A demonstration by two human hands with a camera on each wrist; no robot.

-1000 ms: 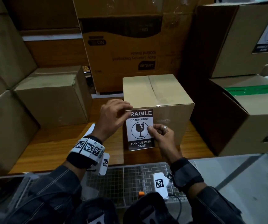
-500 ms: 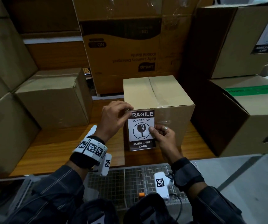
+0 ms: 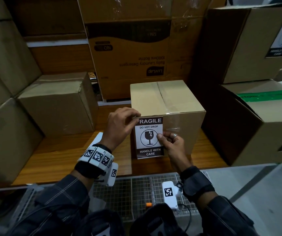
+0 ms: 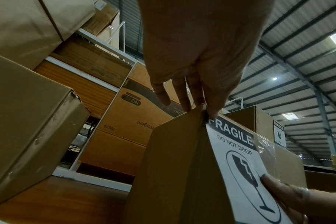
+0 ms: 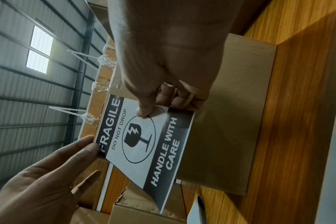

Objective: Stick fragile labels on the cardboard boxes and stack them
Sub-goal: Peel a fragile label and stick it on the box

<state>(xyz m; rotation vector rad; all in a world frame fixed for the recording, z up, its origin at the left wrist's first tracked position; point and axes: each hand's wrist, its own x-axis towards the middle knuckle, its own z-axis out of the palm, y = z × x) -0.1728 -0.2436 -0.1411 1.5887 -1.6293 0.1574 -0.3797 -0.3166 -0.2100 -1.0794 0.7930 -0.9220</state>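
A warehouse or packing store. Plain brown cardboard boxes stacked at left, centre and right of the frame, a printed detergent carton at upper centre, white shelf rails behind. Overhead, a corrugated metal roof on steel beams with skylight panels. Below, a wooden work surface.

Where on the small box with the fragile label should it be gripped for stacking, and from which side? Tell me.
Probably by its two opposite side walls, one hand from the left and one from the right. The small box stands upright with free space on both flanks. Its front carries the fragile label, which the left hand and right hand hold by the edges; palms there could smear it.
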